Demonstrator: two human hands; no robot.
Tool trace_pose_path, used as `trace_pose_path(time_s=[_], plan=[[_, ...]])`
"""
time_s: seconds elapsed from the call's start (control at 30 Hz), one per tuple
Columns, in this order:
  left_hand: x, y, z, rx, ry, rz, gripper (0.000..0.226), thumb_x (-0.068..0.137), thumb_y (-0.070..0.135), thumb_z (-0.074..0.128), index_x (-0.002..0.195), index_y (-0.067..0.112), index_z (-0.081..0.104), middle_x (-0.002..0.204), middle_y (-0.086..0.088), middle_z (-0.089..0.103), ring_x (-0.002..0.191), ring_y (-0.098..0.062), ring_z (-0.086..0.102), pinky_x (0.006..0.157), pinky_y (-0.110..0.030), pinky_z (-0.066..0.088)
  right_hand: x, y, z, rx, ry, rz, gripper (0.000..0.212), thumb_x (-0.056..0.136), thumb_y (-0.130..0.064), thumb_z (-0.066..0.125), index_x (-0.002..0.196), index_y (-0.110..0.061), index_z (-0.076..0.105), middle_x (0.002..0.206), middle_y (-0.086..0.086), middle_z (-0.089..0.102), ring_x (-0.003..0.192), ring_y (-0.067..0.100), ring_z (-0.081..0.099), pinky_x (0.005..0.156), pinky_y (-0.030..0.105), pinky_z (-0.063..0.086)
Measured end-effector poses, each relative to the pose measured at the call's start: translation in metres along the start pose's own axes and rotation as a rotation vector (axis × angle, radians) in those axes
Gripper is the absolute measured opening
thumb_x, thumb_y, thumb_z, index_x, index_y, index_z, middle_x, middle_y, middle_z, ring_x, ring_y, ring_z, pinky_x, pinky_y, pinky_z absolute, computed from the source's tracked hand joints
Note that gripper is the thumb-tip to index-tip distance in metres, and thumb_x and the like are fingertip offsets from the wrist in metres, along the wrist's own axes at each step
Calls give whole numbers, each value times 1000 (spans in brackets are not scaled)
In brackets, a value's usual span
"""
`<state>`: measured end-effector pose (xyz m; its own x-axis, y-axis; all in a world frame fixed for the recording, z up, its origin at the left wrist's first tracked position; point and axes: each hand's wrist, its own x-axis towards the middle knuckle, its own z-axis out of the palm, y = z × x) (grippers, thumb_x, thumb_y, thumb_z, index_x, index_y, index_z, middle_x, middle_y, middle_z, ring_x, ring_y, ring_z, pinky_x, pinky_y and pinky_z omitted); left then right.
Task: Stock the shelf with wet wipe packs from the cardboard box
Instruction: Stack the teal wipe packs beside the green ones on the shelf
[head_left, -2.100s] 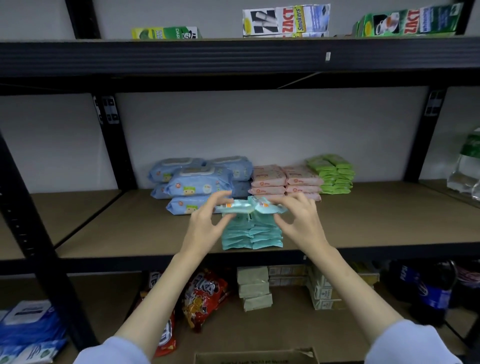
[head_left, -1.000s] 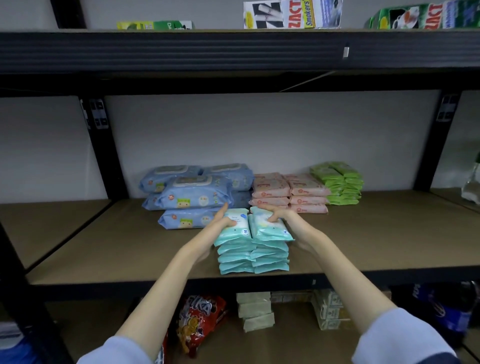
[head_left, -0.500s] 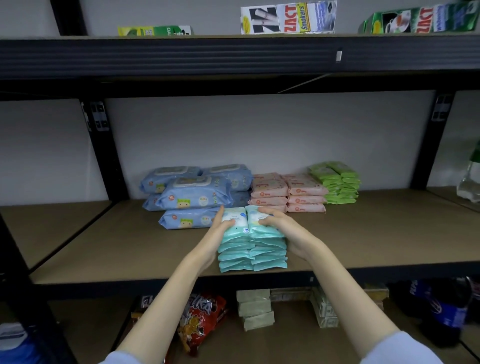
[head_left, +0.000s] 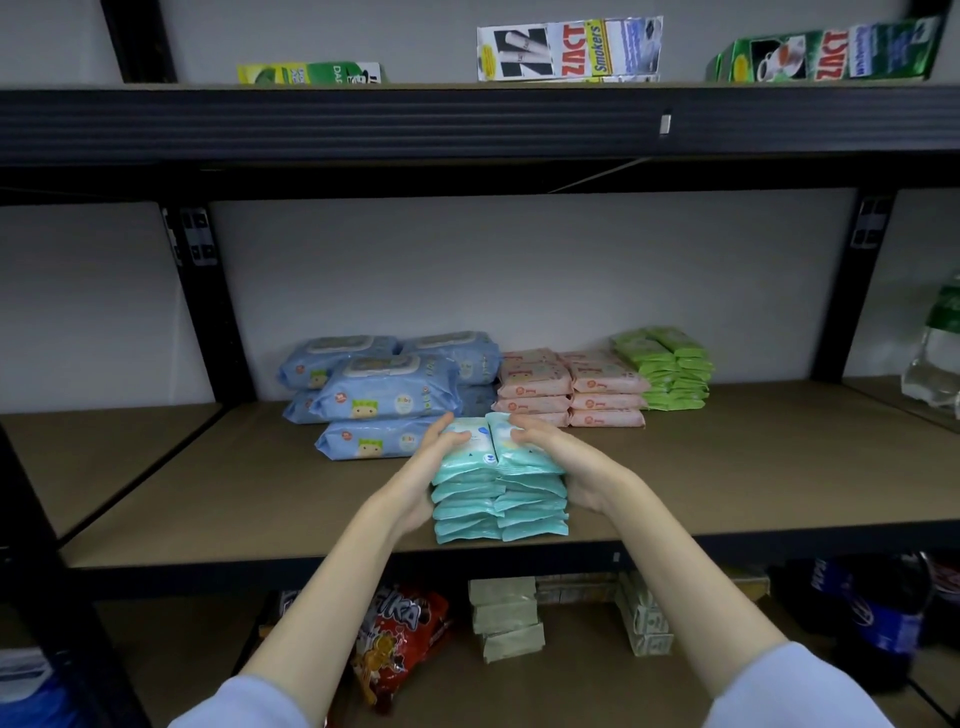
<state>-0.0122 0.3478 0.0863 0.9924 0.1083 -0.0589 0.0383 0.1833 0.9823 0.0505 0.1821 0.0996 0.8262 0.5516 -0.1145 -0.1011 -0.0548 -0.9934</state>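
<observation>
While both hands, left hand (head_left: 434, 467) and right hand (head_left: 561, 470), clasp the teal wipe stacks (head_left: 500, 491), squeeze evenly, keeping edges square on the shelf (head_left: 727, 483).

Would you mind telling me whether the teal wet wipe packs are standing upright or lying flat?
Lying flat: the teal wet wipe packs sit in two side-by-side stacks on the brown shelf board, both hands steadying them.

Two bare forearms run down from the left hand (head_left: 423, 475) and the right hand (head_left: 566, 467). Pale lavender-blue sleeves (head_left: 789, 691) are pushed up near the elbows. No rings, watch or gloves show on either hand.
</observation>
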Motion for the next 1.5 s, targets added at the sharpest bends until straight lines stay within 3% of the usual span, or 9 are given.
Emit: trace_pose_path(time_s=[0.17,0.57,0.77,0.9,0.97,1.07,1.3,1.37,1.5], plan=[[1,-2,4,63,8,0,61,91,15,51,141,37,24,109,3,54,96,-21,62,82,-37,52,1,5,2,-76,28,-15,49,92,-20,53,138,-25,37,129,10,52,103,25,59,90,38,50],[1,-2,8,67,11,-8,61,92,15,50,142,37,21,104,-1,54,91,-22,62,83,-38,51,4,7,1,-115,10,-15,49,92,-20,50,138,-27,34,130,11,49,107,27,58,90,39,50],[1,0,6,77,-14,-8,62,93,27,51,145,33,18,128,-5,49,97,-19,60,78,-34,52,2,4,-1,-67,-50,-40,48,94,-27,51,139,-20,38,130,13,56,110,25,60,92,38,50],[-7,5,4,211,25,58,63,91,42,51,145,32,21,146,3,32,124,-17,44,96,-33,44,-14,9,0,-78,82,-86,66,80,-55,60,136,-22,44,138,1,49,122,19,50,105,39,40],[-17,7,3,334,93,128,57,92,39,50,143,29,26,151,1,26,135,-19,32,106,-30,32,-29,9,5,-166,213,-163,52,87,-48,55,133,-23,47,133,-6,48,119,12,45,98,31,37],[-41,0,3,516,219,257,47,95,29,49,139,17,36,144,-3,36,133,-19,34,95,-23,31,-53,17,11,-251,344,-306,39,90,-33,56,128,-25,52,126,-5,49,112,8,43,90,25,34],[-115,-84,-14,858,347,375,38,92,32,52,129,28,43,134,2,47,128,-19,38,106,-44,32,-108,98,34,-327,611,-518,35,89,-18,57,120,-31,50,117,-9,49,104,6,47,91,21,40],[-129,-124,-19,879,353,313,39,91,31,52,129,26,45,131,0,49,126,-20,41,105,-44,34,-116,135,40,-310,621,-464,37,89,-17,58,120,-35,47,115,-7,49,102,11,51,88,26,43],[-143,-220,-35,882,281,18,34,90,26,54,123,19,51,125,-5,55,115,-26,51,100,-43,41,-114,227,53,-380,520,-157,22,86,-10,58,106,-18,63,108,6,63,99,21,57,92,36,47]])
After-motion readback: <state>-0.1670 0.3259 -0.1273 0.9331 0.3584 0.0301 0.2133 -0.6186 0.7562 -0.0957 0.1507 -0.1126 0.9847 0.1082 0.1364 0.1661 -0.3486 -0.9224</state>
